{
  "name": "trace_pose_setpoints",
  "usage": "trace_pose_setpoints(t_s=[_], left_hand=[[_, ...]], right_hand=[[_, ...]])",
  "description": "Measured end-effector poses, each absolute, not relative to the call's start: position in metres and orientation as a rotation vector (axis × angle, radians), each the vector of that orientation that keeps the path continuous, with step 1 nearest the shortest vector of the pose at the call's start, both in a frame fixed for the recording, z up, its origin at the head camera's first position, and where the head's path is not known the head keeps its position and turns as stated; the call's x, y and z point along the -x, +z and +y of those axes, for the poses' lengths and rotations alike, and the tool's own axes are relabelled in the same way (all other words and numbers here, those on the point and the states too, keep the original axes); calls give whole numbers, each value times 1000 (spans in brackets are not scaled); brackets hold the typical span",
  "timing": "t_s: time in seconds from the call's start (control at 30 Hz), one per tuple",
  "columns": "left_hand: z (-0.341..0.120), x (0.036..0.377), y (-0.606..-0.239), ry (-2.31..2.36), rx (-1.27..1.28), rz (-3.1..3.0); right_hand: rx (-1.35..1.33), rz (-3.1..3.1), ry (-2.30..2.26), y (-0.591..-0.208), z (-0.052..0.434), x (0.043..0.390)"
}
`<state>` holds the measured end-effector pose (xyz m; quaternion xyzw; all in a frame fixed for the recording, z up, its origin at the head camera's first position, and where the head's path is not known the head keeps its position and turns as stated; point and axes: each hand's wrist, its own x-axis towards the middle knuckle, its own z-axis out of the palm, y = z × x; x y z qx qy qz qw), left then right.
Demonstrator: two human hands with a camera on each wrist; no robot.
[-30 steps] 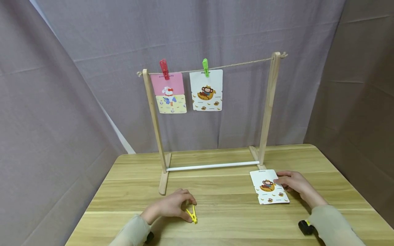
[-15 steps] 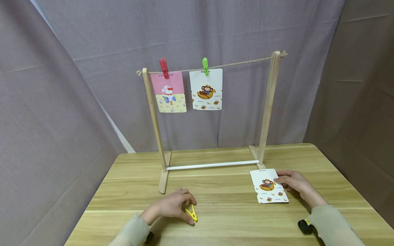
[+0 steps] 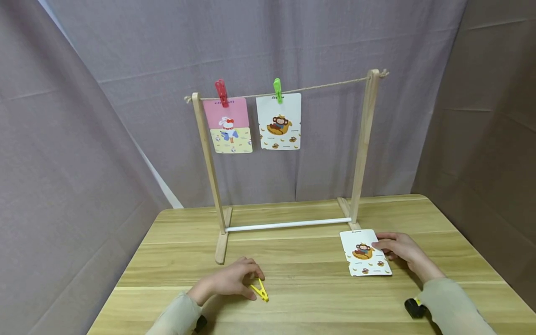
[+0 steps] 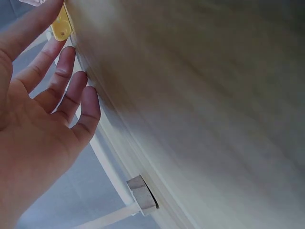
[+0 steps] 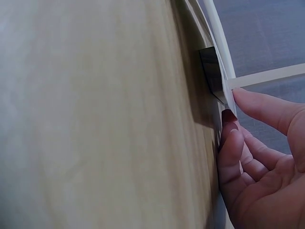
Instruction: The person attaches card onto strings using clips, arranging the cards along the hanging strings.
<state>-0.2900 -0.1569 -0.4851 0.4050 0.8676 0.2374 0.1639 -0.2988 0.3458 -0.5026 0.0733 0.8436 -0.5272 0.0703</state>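
Observation:
At the front of the table my left hand [image 3: 234, 279] has its thumb and forefinger around the splayed legs of a yellow clothespin [image 3: 262, 294]. In the left wrist view the clothespin [image 4: 62, 27] shows between thumb and forefinger, while the other fingers are loosely bent. My right hand [image 3: 399, 247] pinches the right edge of a white card with a monkey on a banana [image 3: 361, 253]. Its thumb lies on top and the other fingers go beneath, partly hidden. That card is tilted over the table near the rack's right foot.
A wooden rack [image 3: 363, 144] with a rope [image 3: 331, 86] stands at the back. From the rope hang a pink-and-yellow rabbit card [image 3: 226, 109] under a red clothespin [image 3: 222, 93], and a white monkey card [image 3: 268, 104] under a green clothespin [image 3: 278, 90]. Grey curtains [image 3: 326, 37] surround the table [image 3: 301, 265].
My left thumb has drawn in from beside the clothespin's front end toward its legs. The right hand and its card have hardly moved. The head view has shifted slightly.

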Motion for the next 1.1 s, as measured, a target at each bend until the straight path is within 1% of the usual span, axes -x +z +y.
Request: trace_pose_setpoints(t_s=[0.57,1.1], left_hand=[[-161,291,-485,756,-1142,2468],[-164,292,-489,1051,-1009,2375]], right_hand=[[-231,2501,-1626,-507,349,301],[-219,2506,-1635,-508,349,297]])
